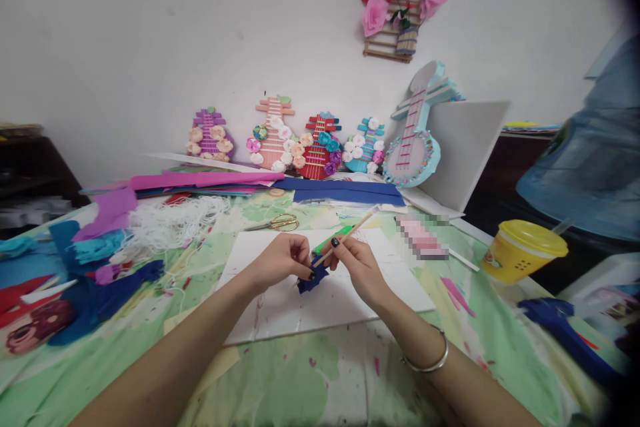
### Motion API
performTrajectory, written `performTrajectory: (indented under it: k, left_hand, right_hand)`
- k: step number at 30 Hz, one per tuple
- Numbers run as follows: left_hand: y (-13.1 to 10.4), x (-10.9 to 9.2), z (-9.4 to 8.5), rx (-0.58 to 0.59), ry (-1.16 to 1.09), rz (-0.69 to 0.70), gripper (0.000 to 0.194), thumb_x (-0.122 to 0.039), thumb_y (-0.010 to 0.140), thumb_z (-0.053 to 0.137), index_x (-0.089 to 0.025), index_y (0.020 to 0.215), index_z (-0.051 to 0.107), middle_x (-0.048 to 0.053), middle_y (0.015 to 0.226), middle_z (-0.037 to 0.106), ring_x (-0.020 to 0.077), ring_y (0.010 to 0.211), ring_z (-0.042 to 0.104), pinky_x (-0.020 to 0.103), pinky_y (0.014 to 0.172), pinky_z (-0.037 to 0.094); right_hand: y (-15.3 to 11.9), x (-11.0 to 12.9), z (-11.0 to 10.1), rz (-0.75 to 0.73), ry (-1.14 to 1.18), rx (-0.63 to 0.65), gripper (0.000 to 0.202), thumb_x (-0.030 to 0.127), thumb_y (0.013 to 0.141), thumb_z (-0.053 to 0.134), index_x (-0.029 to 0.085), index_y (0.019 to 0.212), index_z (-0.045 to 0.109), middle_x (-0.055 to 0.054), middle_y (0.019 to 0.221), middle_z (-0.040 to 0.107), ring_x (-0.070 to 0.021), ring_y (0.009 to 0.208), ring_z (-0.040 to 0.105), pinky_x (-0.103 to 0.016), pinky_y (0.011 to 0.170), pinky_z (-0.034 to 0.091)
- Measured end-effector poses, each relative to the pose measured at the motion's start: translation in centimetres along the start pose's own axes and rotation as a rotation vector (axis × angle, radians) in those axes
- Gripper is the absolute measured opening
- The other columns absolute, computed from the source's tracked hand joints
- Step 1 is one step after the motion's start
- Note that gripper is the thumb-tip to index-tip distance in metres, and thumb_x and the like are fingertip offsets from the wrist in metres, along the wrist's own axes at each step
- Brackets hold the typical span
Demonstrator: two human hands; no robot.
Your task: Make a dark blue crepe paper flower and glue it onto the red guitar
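Observation:
My left hand [286, 259] pinches a small dark blue piece of paper [312, 281] at its left side, over a white board [280, 317]. In my right hand [357, 267] is a thin wooden stick [356, 225], held between thumb and fingers and slanting up to the right. The stick's lower end meets the blue paper. Just behind the hands a bright green object [332, 239] lies on the board, partly hidden by my fingers.
Gold scissors [280, 222] lie behind the board. White string [175, 220] and coloured paper scraps spread at the left. Decorated paper instruments [317, 147] stand along the wall. At the right are a yellow cup [525, 250] and a blue tool [575, 333].

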State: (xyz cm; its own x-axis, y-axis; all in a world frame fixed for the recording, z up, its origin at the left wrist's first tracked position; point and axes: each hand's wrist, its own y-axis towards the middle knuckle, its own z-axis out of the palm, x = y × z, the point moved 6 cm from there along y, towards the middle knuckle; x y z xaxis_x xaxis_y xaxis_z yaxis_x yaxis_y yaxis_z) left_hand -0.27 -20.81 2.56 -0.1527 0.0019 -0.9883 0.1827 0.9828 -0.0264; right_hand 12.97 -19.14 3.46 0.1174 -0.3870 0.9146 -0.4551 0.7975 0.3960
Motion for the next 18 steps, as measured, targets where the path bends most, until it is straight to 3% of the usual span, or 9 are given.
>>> performTrajectory:
  k: [18]
  left_hand:
    - [-0.12,-0.23,0.15,0.013,-0.007,-0.007,0.028,-0.003,0.045,0.063,-0.016,0.050,0.038,-0.006,0.047,0.052,0.0080,0.048,0.046,0.021,0.049,0.035]
  right_hand:
    - [0.03,-0.15,0.01,0.003,0.005,0.006,0.038,0.047,0.085,0.050,0.014,0.078,0.067,-0.004,0.065,0.059,-0.0122,0.060,0.053,-0.026,0.060,0.044]
